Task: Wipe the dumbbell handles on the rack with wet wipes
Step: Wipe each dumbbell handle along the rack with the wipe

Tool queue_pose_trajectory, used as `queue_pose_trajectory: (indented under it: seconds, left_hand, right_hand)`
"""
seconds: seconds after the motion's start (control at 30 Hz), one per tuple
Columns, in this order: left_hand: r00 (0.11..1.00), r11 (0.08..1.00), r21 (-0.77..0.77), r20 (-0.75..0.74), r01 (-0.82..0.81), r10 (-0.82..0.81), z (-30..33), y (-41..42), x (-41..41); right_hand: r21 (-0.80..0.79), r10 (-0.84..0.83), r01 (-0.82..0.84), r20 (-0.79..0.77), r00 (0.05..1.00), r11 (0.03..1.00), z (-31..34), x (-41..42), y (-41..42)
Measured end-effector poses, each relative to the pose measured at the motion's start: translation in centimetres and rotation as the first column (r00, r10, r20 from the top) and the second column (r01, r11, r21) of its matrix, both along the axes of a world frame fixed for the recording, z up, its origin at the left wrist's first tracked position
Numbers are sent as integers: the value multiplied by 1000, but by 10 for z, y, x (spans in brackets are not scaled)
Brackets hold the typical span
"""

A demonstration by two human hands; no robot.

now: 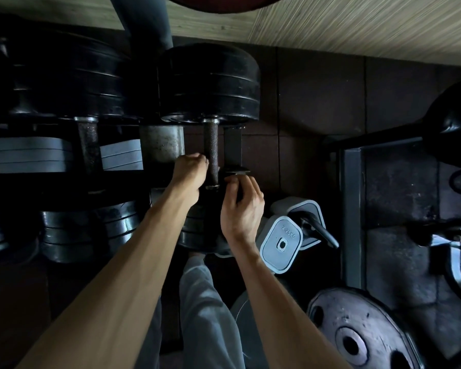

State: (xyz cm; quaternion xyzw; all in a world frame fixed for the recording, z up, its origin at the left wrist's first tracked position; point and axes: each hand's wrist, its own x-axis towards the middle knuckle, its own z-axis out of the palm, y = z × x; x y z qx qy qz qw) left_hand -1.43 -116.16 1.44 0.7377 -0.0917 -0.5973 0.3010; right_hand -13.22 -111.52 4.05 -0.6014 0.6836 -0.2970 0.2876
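- The left hand (190, 173) is curled into a loose fist against the left side of the knurled handle (211, 153); no wipe shows in it, and whether it holds anything cannot be told.
- The right hand (241, 206) sits just right of the handle's near end, fingers bent over a small dark thing at the rack's edge; what it grips is too dim to name.
- To wipe well, the person would likely wrap the wipe right round the bar and twist while sliding its whole length, so the knurling's grooves get cleaned.
- Steadying the dumbbell with the other hand should stop it rolling in its cradle.
- The handle is dull brown-grey, cross-hatched, with bright collars at both ends.
- It lies on the rack (232, 145) between black plates (209, 83), far end toward the wall.
- A second handle (89, 142) lies well to the left, looking rustier.
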Motion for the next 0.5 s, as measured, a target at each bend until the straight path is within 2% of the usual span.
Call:
queue_pose_trajectory:
  seconds: [0.2,0.33,0.5]
  left_hand:
    - [997,999,-23,62,-48,50,6,7,-6]
    - [996,996,12,16,-87,86,3,-4,-1]
    - [996,995,-46,24,-89,90,5,8,-5]
  right_hand:
    - [3,-11,11,-4,1000,1000,-1,0,1]
    - [4,-8,8,-4,1000,1000,0,0,0]
    - [-1,-18,18,2,1000,1000,-1,-1,1]
